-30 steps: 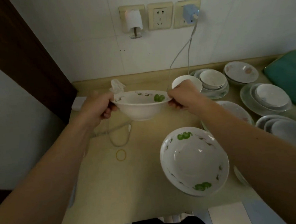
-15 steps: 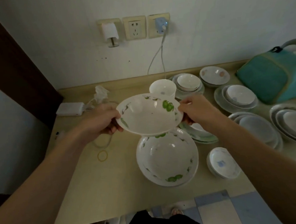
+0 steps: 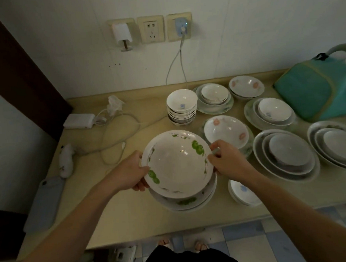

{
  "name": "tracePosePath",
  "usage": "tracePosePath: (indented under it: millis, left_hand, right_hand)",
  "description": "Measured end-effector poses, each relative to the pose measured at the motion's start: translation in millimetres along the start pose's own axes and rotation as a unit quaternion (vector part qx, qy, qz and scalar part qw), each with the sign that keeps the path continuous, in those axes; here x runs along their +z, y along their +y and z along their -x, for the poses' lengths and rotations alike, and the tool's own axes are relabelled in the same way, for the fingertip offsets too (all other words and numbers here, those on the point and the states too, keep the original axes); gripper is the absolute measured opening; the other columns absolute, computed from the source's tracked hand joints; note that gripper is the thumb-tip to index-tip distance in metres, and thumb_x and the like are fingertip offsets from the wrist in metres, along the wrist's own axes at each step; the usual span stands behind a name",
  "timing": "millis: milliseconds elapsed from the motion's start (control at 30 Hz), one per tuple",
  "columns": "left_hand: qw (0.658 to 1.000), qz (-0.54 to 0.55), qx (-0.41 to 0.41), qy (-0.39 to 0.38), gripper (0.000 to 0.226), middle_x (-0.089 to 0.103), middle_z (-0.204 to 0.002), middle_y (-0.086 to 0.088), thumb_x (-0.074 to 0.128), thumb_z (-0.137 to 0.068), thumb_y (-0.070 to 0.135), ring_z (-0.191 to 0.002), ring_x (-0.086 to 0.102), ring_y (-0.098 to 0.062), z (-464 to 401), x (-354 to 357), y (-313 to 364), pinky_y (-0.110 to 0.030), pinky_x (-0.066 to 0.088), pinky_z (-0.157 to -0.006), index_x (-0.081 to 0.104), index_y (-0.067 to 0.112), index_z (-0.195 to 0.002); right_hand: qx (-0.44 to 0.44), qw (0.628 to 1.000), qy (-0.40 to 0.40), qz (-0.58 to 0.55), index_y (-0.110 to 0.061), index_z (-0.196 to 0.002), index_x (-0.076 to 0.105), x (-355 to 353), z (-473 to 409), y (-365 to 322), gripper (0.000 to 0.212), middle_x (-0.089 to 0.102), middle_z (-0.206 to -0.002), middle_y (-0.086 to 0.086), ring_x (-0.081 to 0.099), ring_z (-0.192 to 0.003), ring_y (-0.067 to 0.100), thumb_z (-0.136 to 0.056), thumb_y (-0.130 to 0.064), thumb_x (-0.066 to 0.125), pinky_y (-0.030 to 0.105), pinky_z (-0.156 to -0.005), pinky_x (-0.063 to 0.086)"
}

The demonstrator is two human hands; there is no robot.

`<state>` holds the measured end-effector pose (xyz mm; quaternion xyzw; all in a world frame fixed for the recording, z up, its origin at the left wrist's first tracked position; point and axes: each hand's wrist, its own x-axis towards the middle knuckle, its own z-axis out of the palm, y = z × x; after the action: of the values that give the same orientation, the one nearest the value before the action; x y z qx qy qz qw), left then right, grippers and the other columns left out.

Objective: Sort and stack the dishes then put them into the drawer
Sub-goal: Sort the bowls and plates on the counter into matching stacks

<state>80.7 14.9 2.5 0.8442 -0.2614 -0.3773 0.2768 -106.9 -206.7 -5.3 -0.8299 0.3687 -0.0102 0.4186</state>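
We grip the green-leaf bowl [image 3: 177, 163] w/ both hands, left hand [image 3: 130, 173] & right hand [image 3: 226, 161] pinching opposite rims; it sits just over a matching bowl [image 3: 184, 203] on the counter [image 3: 122, 215].

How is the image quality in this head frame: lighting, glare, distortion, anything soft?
Head view: dim, greenish indoor light with soft shadows; small glare spots inside the held green-patterned bowl; wide-angle bending curves the counter edge and forearms; the plate stack at right looks slightly smeared.
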Motion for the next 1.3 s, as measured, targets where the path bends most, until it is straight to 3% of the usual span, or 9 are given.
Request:
tracePosePath:
  millis: [100, 300, 533, 733, 867, 967, 1067, 1167, 1300]
  left_hand:
    - [1.0, -0.001, -0.002, 0.016, 0.022, 0.074, -0.063, -0.005, 0.05, -0.099, 0.017, -0.051, 0.069, -0.017, 1, 12, -3, -0.026, 0.049, -0.043, 0.045, 0.02, -0.12]
    - [0.999, -0.018, -0.003, 0.027, 0.029, 0.074, -0.063, 0.001, 0.05, -0.098, 0.016, -0.05, 0.07, -0.019, 4, 27, -6, -0.024, 0.047, -0.041, 0.042, 0.026, -0.125]
    - [0.999, -0.029, -0.023, 0.017, 0.028, 0.074, -0.063, 0.001, 0.051, -0.096, 0.02, -0.049, 0.068, -0.017, 8, 33, -8, -0.025, 0.046, -0.043, 0.047, 0.026, -0.123]
    - [0.997, -0.017, -0.06, 0.049, 0.027, 0.071, -0.058, -0.004, 0.055, -0.093, 0.023, -0.042, 0.062, -0.014, 8, 38, -16, -0.024, 0.043, -0.04, 0.056, 0.025, -0.12]
    - [0.993, 0.033, -0.104, 0.05, 0.027, 0.075, -0.079, -0.005, 0.054, -0.098, 0.04, -0.055, 0.072, -0.017, 10, 42, -28, -0.027, 0.052, -0.05, 0.06, 0.024, -0.119]
    - [0.969, 0.207, -0.135, 0.024, 0.043, 0.076, -0.101, -0.006, 0.045, -0.102, 0.055, -0.075, 0.078, -0.025, 13, 51, -35, -0.038, 0.062, -0.063, 0.064, 0.022, -0.122]
    - [0.939, 0.324, -0.119, 0.005, 0.051, 0.078, -0.104, -0.007, 0.038, -0.101, 0.061, -0.086, 0.077, -0.031, 13, 59, -35, -0.044, 0.063, -0.067, 0.067, 0.025, -0.122]
    - [0.947, 0.308, -0.084, 0.03, 0.051, 0.079, -0.098, -0.005, 0.037, -0.102, 0.06, -0.085, 0.078, -0.026, 9, 59, -36, -0.042, 0.064, -0.066, 0.067, 0.023, -0.122]
    - [0.961, 0.271, -0.056, 0.027, 0.047, 0.08, -0.092, -0.003, 0.037, -0.105, 0.053, -0.081, 0.078, -0.022, 2, 48, -40, -0.041, 0.064, -0.063, 0.069, 0.02, -0.114]
  right_hand:
    - [-0.013, 1.0, -0.001, 0.006, -0.022, -0.112, 0.055, 3, 3, 6, 0.017, 0.068, -0.094, 0.0, 0.07, -0.082, 0.017, -0.096, -0.022, 0.06, 0.042, -0.077, 0.062]
    - [-0.022, 1.0, -0.009, 0.01, -0.017, -0.117, 0.058, 3, 5, 12, 0.02, 0.07, -0.099, 0.002, 0.07, -0.09, 0.018, -0.097, -0.019, 0.061, 0.042, -0.082, 0.062]
    - [-0.035, 0.999, -0.019, 0.01, -0.018, -0.11, 0.059, 4, 3, 18, 0.013, 0.07, -0.096, 0.001, 0.07, -0.089, 0.016, -0.097, -0.018, 0.063, 0.039, -0.082, 0.062]
    - [-0.044, 0.999, -0.026, 0.007, -0.019, -0.111, 0.062, 3, 0, 25, 0.019, 0.069, -0.095, -0.004, 0.067, -0.087, 0.011, -0.094, -0.023, 0.068, 0.027, -0.076, 0.055]
    - [-0.006, 0.998, -0.06, -0.027, -0.015, -0.107, 0.067, 0, -1, 26, 0.015, 0.073, -0.092, 0.004, 0.073, -0.081, 0.022, -0.097, -0.025, 0.062, 0.043, -0.076, 0.064]
    - [0.034, 0.992, -0.11, -0.05, -0.016, -0.108, 0.069, 3, -1, 25, 0.022, 0.075, -0.096, 0.007, 0.075, -0.082, 0.025, -0.103, -0.028, 0.052, 0.045, -0.074, 0.064]
    - [0.064, 0.99, -0.111, -0.062, -0.012, -0.105, 0.07, 10, -4, 21, 0.03, 0.075, -0.093, 0.011, 0.075, -0.081, 0.026, -0.105, -0.027, 0.044, 0.043, -0.071, 0.065]
    - [0.097, 0.987, -0.099, -0.076, -0.009, -0.104, 0.069, 15, -4, 16, 0.03, 0.074, -0.091, 0.012, 0.075, -0.079, 0.024, -0.106, -0.026, 0.044, 0.038, -0.065, 0.065]
    - [0.118, 0.986, -0.072, -0.088, -0.007, -0.099, 0.07, 22, -7, 10, 0.029, 0.074, -0.089, 0.015, 0.075, -0.077, 0.027, -0.104, -0.023, 0.047, 0.046, -0.066, 0.065]
